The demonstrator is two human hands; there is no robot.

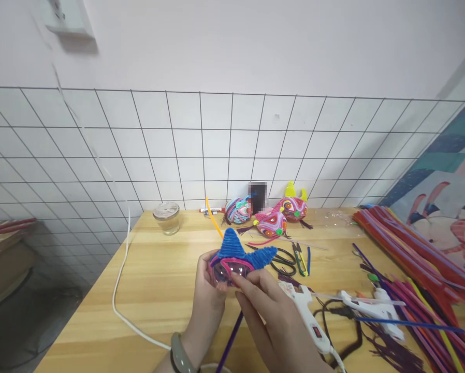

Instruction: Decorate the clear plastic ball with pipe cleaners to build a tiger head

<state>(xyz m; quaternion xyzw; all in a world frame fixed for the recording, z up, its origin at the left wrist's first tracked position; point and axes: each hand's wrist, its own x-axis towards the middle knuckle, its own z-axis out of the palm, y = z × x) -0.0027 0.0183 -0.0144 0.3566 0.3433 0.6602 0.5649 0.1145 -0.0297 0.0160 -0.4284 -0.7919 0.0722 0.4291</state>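
1. A white cord (118, 282) curves across the tabletop (158, 290), left of both hands.
2. A glass jar (166, 220) stands beyond and left of the left hand.
3. The left hand (207, 292) grips a shiny round piece (231, 265) with blue ears and pink trim, between the two hands.
4. Three colorful figures (271, 224) sit beyond the hands.
5. The right hand (275, 305) bends its fingers against the piece's front; whether they pinch anything cannot be told.
6. Scissors (285, 261) lie beyond the right hand.
7. Fuzzy stems (415, 305) pile up to its right.
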